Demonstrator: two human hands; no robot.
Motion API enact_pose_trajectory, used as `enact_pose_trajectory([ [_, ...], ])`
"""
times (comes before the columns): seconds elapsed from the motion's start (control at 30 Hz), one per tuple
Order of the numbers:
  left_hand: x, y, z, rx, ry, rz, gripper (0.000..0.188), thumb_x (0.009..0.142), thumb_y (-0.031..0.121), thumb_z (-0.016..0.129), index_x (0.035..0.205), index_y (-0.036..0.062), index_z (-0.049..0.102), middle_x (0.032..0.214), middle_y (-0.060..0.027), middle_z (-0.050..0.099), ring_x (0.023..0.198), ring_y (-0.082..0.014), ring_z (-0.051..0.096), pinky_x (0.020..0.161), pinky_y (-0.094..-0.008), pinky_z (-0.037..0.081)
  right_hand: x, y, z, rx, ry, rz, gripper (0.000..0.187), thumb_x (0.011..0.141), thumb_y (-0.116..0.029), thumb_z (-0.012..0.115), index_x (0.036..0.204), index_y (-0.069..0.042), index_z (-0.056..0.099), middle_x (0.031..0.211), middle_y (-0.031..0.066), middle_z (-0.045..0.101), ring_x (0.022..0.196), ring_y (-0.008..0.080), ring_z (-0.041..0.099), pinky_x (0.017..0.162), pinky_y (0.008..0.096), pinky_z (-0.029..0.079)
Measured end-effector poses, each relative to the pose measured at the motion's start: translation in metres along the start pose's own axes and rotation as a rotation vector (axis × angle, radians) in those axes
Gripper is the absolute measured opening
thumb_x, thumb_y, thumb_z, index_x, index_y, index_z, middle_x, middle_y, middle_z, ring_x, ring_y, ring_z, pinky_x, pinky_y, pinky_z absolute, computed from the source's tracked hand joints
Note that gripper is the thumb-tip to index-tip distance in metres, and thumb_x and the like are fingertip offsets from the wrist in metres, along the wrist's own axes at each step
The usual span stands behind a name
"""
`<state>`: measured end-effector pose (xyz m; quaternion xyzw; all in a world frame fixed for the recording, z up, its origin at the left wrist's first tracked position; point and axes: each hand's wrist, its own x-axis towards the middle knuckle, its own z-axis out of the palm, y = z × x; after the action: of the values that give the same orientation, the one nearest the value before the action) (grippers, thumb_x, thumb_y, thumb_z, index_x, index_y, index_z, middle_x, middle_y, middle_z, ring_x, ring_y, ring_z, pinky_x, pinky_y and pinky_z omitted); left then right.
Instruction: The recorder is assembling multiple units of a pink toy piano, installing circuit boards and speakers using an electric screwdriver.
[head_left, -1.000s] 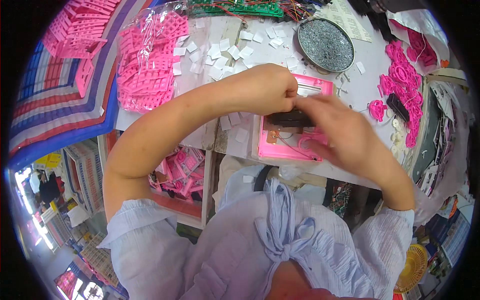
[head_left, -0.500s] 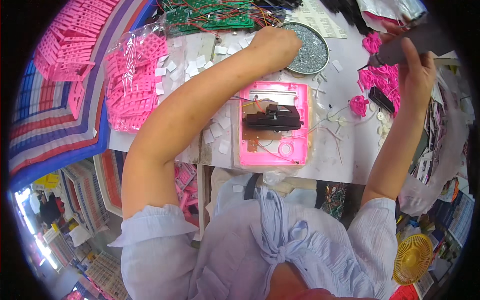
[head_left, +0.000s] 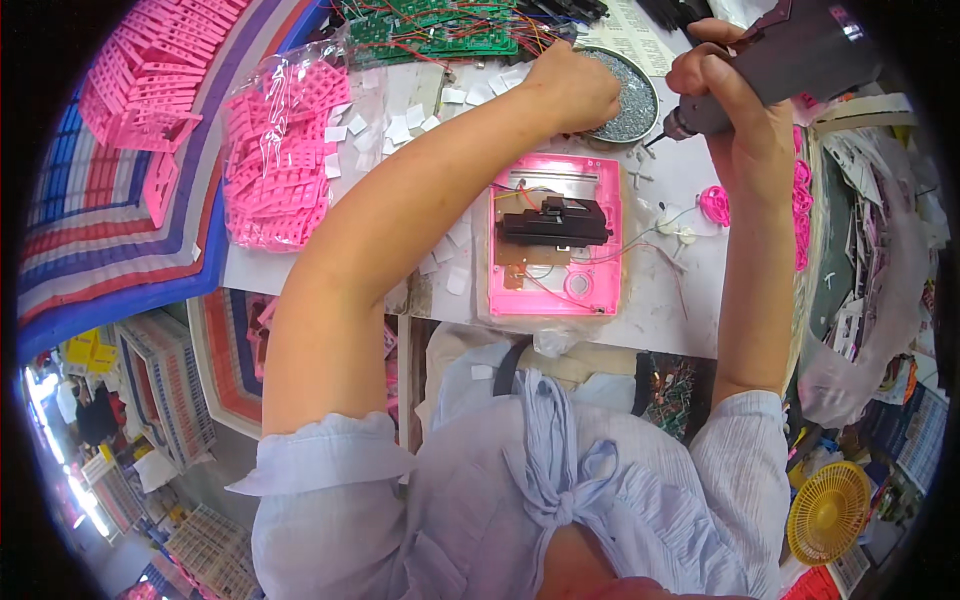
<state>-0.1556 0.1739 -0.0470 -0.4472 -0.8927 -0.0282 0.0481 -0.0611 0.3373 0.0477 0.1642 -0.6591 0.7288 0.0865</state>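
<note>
In the head view we see the left hand [head_left: 575, 92] at the top centre of the frame, over the left side of a round dish [head_left: 657, 97] full of small grey screws [head_left: 630, 80]. Its fingers are curled in, back of the hand toward us, and we cannot tell whether they pinch anything. At the upper right, the right hand [head_left: 742, 110] is closed around a dark driver [head_left: 800, 65], whose thin bit points down and left, near the dish but apart from it.

Below the dish, just right of the frame's centre, we find the pink case [head_left: 607, 250], lying open side up on the table [head_left: 690, 335], with neither hand on it. A black unit [head_left: 556, 224] lies across its middle, over a brown board [head_left: 532, 257], and thin wires run out past its right wall. To the right of the case we see a pink ring [head_left: 714, 205].

White slips [head_left: 405, 123] lie scattered left of the dish, green boards [head_left: 435, 35] are heaped at the top, and a clear bag [head_left: 285, 160] of pink parts is at the upper left
</note>
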Motion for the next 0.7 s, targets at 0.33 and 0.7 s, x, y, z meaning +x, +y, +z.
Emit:
enact_pose_trajectory([
  [0.33, -0.129, 0.037, -0.069, -0.459, 0.527, 0.072, 0.011, 0.081, 0.013, 0.075, 0.092, 0.0150, 0.074, 0.089, 0.0002, 0.073, 0.083, -0.0185, 0.067, 0.081, -0.0373, 0.041, -0.045, -0.023, 0.031, 0.312, -0.099, -0.050, 0.040, 0.098, -0.019, 0.055, 0.135, -0.007, 0.047, 0.077, 0.0009, 0.052, 0.067, 0.0137, 0.047, 0.068, 0.0326, 0.044],
  [0.7, -0.188, 0.079, -0.048, -0.665, 0.569, -0.066, 0.021, 0.074, 0.012, 0.082, 0.092, 0.0147, 0.071, 0.089, 0.0018, 0.069, 0.092, -0.0198, 0.066, 0.083, -0.0370, 0.039, -0.066, -0.035, 0.082, 0.407, -0.275, -0.159, 0.034, 0.096, -0.026, 0.066, 0.119, -0.012, 0.047, 0.059, -0.0031, 0.048, 0.050, 0.0121, 0.045, 0.045, 0.0287, 0.039],
])
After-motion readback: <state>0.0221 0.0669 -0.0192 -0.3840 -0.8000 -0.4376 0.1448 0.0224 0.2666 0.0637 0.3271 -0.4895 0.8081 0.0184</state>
